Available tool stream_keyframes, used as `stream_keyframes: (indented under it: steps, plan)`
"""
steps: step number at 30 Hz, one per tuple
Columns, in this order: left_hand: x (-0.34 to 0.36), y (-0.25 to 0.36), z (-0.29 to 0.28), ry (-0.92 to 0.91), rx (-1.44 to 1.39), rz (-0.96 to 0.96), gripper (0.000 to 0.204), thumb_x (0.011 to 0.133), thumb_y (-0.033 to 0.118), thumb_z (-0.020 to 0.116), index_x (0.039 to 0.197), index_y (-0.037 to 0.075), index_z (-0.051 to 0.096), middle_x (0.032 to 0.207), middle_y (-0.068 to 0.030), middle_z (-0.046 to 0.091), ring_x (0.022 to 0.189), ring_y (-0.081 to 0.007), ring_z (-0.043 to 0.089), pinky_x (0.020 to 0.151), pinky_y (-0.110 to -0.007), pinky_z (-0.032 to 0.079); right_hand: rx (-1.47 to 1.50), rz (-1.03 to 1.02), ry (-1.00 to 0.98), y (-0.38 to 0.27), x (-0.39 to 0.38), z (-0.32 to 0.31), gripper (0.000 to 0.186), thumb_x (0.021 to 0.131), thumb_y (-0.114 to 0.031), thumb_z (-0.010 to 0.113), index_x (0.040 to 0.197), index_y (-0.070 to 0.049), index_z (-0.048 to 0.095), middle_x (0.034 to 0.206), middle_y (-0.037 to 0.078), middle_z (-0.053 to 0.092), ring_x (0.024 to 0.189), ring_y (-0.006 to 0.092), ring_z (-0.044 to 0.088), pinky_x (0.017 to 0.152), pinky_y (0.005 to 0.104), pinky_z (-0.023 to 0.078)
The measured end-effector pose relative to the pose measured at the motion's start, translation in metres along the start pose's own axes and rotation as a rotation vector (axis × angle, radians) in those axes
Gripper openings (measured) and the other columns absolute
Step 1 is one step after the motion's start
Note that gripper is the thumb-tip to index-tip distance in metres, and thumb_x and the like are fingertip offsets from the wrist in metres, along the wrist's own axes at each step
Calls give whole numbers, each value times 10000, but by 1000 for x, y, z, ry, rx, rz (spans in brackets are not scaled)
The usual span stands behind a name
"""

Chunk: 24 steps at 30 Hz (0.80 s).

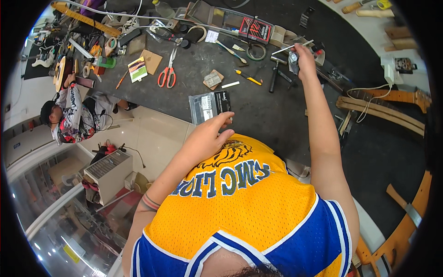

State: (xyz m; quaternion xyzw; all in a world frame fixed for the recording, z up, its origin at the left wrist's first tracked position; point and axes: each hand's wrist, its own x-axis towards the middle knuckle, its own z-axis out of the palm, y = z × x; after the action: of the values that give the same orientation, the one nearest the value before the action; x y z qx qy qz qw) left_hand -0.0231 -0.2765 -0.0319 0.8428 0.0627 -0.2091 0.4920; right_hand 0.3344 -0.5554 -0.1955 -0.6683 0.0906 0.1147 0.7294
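My left hand [213, 135] is at the table's near edge, thumb apart from its slightly bent fingers. Its fingertips overlap the lower corner of a clear and black plastic packet [198, 107] with a white label; whether they press on it I cannot tell. My right hand [305, 61] reaches to the far right, with its fingers curled. A small grey, shiny item [293, 63] shows at its fingers, too small to name. A thin pale rod [282, 49] runs beside the fingertips. Just left of this hand lies a black-handled hammer [273, 76].
Red-handled scissors [167, 76], a yellow craft knife [248, 77], a brush [231, 52] and a tape roll [256, 51] lie on the dark table. Guitar necks [392, 95] are at the right. Another person [78, 113] works at the far left with a guitar [62, 74].
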Motion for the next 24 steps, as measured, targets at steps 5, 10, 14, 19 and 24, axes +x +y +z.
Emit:
stream_keyframes:
  steps: [5,10,14,19,24]
  plan:
    - [3,-15,-6,16,157,50,514,1033,186,733,1498,52,560,1358,-211,719,1226,-341,723,1051,-427,556,-54,47,-37,8,16,4,277,1132,-273,630,1164,-4,687,1049,61,746,1000,144,664,917,313,512]
    - [14,-3,-18,-38,136,115,414,1033,183,730,1402,21,636,1275,-203,754,1174,-342,743,1024,-419,570,-30,-1,-42,23,18,8,300,1143,-274,604,1224,7,667,1105,88,754,1053,156,665,968,309,496]
    - [3,96,-64,-19,-359,350,272,1000,171,773,1197,-13,740,1060,-126,788,988,-253,778,895,-370,592,-46,42,-7,29,7,13,331,1150,-279,588,1278,19,653,1180,126,759,1083,182,686,997,326,512]
    - [-3,183,-87,99,-321,1108,464,1032,498,710,1072,46,804,829,-73,753,654,-240,667,607,-374,529,47,54,-1,24,-13,8,383,1169,-275,537,1365,50,584,1207,182,774,1113,200,721,968,313,551]
    - [3,175,-74,162,-530,1017,602,1034,588,659,1087,2,787,814,-71,750,651,-232,690,613,-348,537,-139,-44,-15,10,-41,18,382,1182,-272,500,1357,63,558,1156,188,803,1094,193,726,969,329,536]
